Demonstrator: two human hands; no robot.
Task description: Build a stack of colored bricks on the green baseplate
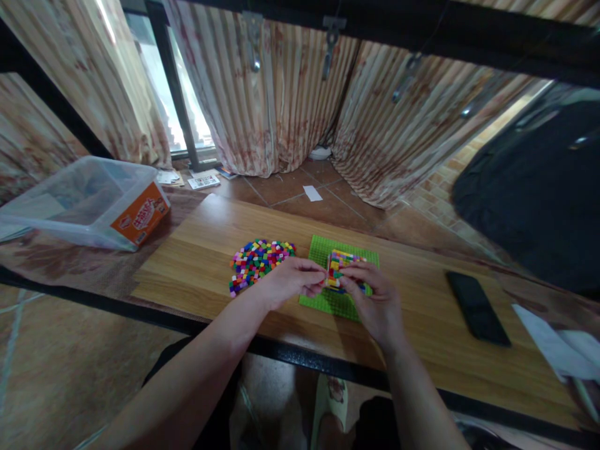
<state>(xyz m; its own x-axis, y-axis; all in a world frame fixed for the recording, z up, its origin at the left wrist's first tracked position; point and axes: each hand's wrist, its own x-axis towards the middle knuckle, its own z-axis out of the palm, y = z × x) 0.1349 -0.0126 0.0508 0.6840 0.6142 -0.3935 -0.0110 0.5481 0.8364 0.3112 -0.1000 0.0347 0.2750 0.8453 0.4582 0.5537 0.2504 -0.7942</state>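
Note:
A block of many-coloured toy bricks (335, 264) stands on a green studded baseplate (323, 249). My right hand (375, 294) is closed about the near right side of this brick build, thumb and fingers against it. From the left, my left hand (297, 278) reaches to the build's left side with thumb and fingers pinched together. A speck of red at those fingertips looks like a small brick, mostly hidden by the fingers. Left of the baseplate lies a loose pile of small coloured bricks (257, 259), partly behind my left hand.
The wooden board (201, 250) carries a black phone (477, 307) at the right, with white paper (539, 337) beyond it. A clear plastic tub (89, 206) with an orange label stands at the left. Overhead runs a dark bar (375, 31) with metal clips.

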